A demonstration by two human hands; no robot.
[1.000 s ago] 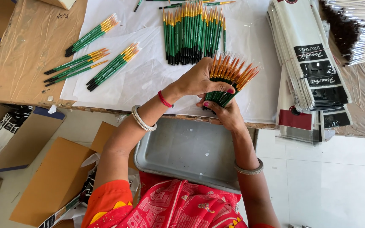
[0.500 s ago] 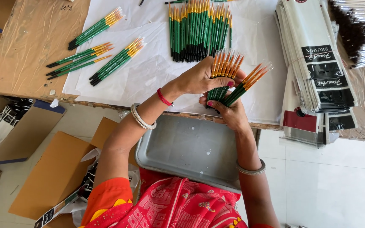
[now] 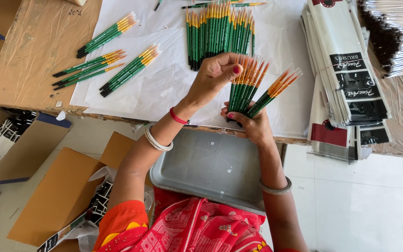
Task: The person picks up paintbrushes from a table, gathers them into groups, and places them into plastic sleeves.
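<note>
White paper covered the tabletop point(image 3: 164, 88). I watched the right hand point(image 3: 253, 123) clamp a fan of green brushes point(image 3: 250, 88) by the handles, tips splayed so the left hand point(image 3: 213, 74) could pinch some apart.

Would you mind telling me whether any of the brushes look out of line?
Yes: in the right hand, a few green-handled brushes splay rightward, away from the main fan of brushes that the left hand touches.
</note>
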